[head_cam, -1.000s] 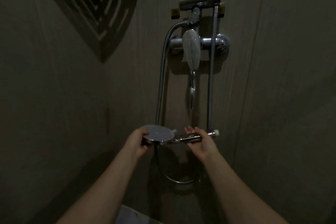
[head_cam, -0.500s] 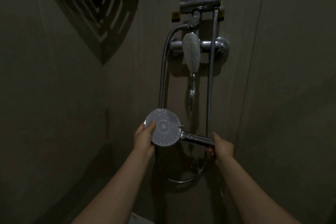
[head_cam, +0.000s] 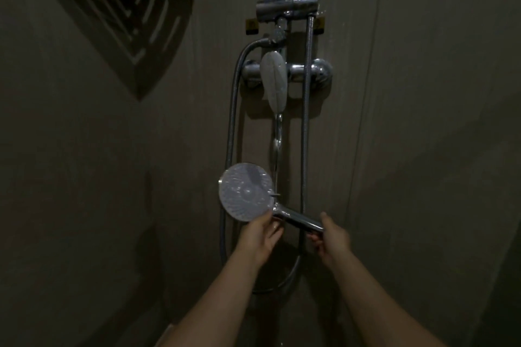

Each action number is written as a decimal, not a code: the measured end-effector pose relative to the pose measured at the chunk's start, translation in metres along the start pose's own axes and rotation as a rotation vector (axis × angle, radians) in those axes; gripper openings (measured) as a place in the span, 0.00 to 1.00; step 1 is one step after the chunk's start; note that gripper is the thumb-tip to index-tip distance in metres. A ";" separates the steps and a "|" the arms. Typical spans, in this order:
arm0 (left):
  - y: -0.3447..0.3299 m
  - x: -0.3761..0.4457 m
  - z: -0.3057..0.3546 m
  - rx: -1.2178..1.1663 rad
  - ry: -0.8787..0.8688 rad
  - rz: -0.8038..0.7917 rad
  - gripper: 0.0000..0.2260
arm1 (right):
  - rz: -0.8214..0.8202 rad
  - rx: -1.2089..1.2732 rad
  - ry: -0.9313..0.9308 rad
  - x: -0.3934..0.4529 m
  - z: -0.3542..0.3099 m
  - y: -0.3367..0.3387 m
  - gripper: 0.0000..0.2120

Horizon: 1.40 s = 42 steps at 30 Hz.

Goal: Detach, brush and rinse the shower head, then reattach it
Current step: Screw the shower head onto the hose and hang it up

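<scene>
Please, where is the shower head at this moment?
In the head view the shower head is low at centre, face toward the camera, below the mixer lever; the left hand holds its neck, the right hand grips the handle end.

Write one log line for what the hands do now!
left hand: holds shower head neck | right hand: grips handle end | water: running

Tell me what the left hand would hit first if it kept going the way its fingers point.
The left hand points up and slightly away, toward the wall. Its fingertips already touch the shower head at the lower rim, so that comes first. Past it, probably the hose, though depth is unclear.
</scene>
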<state>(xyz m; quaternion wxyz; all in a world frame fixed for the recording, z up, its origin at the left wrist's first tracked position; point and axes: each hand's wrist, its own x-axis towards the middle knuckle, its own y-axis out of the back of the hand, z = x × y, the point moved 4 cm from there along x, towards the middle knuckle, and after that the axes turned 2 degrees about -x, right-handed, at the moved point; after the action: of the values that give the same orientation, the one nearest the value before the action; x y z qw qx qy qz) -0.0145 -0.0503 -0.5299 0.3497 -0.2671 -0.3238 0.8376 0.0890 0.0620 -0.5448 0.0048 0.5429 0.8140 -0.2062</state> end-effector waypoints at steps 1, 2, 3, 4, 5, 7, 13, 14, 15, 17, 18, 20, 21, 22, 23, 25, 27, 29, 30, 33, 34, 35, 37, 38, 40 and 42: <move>-0.003 -0.001 -0.001 -0.003 -0.016 0.003 0.11 | -0.052 -0.013 -0.017 -0.005 0.000 -0.012 0.13; -0.005 -0.002 0.001 -0.028 -0.042 0.006 0.13 | -0.103 -0.040 -0.030 -0.009 0.000 -0.024 0.13; -0.005 -0.004 0.007 -0.062 -0.076 0.015 0.15 | -0.150 -0.086 -0.038 -0.013 -0.001 -0.035 0.13; -0.002 -0.004 0.014 -0.080 -0.117 0.034 0.16 | -0.182 -0.167 -0.028 -0.016 -0.003 -0.044 0.14; 0.001 -0.005 0.022 -0.080 -0.151 0.061 0.16 | -0.197 -0.300 0.015 -0.018 -0.007 -0.051 0.14; 0.010 -0.009 0.039 -0.056 -0.196 0.100 0.14 | -0.130 -0.583 0.225 -0.021 -0.025 -0.061 0.14; 0.017 -0.021 0.081 -0.008 -0.298 0.110 0.14 | -0.063 -0.397 0.745 -0.047 -0.105 -0.089 0.12; 0.017 -0.025 0.085 0.007 -0.302 0.108 0.14 | -0.101 -0.383 0.807 -0.051 -0.118 -0.097 0.11; 0.016 -0.030 0.088 0.018 -0.303 0.106 0.14 | -0.153 -0.390 0.870 -0.057 -0.131 -0.106 0.10; 0.015 -0.035 0.093 0.045 -0.312 0.101 0.13 | -0.305 -0.438 0.936 -0.063 -0.150 -0.128 0.09; 0.015 -0.036 0.095 0.061 -0.314 0.105 0.14 | -0.375 -0.444 0.926 -0.063 -0.157 -0.137 0.09; 0.017 -0.037 0.098 0.081 -0.324 0.107 0.13 | -0.444 -0.368 0.842 -0.061 -0.165 -0.151 0.07; 0.017 -0.036 0.098 0.087 -0.323 0.105 0.12 | -0.458 -0.304 0.796 -0.060 -0.168 -0.156 0.08; 0.018 -0.035 0.098 0.095 -0.317 0.108 0.10 | -0.470 -0.262 0.758 -0.058 -0.170 -0.158 0.09; 0.018 -0.035 0.099 0.100 -0.314 0.108 0.10 | -0.486 -0.243 0.728 -0.058 -0.171 -0.159 0.10; 0.018 -0.036 0.101 0.127 -0.330 0.115 0.10 | -0.513 -0.235 0.679 -0.057 -0.169 -0.158 0.12; 0.018 -0.036 0.102 0.146 -0.339 0.119 0.15 | -0.495 -0.271 0.637 -0.056 -0.165 -0.152 0.15; 0.016 -0.037 0.102 0.162 -0.343 0.115 0.17 | -0.442 -0.349 0.623 -0.054 -0.161 -0.146 0.17; 0.016 -0.037 0.103 0.174 -0.346 0.123 0.17 | -0.407 -0.356 0.626 -0.055 -0.160 -0.143 0.17; 0.020 -0.037 0.109 0.224 -0.372 0.159 0.16 | -0.294 -0.326 0.676 -0.056 -0.150 -0.133 0.20; 0.023 -0.037 0.112 0.272 -0.385 0.184 0.15 | -0.285 -0.356 0.683 -0.059 -0.141 -0.129 0.21; 0.027 -0.035 0.114 0.321 -0.393 0.206 0.14 | -0.306 -0.412 0.680 -0.062 -0.130 -0.126 0.22; 0.030 -0.036 0.119 0.452 -0.413 0.233 0.13 | -0.396 -0.546 0.646 -0.065 -0.104 -0.123 0.21; 0.031 -0.037 0.122 0.495 -0.426 0.252 0.13 | -0.440 -0.588 0.611 -0.066 -0.092 -0.121 0.21; 0.036 -0.038 0.125 0.540 -0.448 0.285 0.12 | -0.500 -0.623 0.555 -0.063 -0.073 -0.119 0.21; 0.038 -0.039 0.128 0.555 -0.452 0.309 0.13 | -0.546 -0.626 0.558 -0.058 -0.061 -0.121 0.15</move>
<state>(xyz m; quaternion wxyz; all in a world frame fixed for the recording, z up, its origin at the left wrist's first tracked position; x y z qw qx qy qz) -0.0925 -0.1465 -0.4657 0.1982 -0.0167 -0.1099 0.9738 0.0194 -0.0076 -0.4353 -0.1047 0.3168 0.9196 0.2075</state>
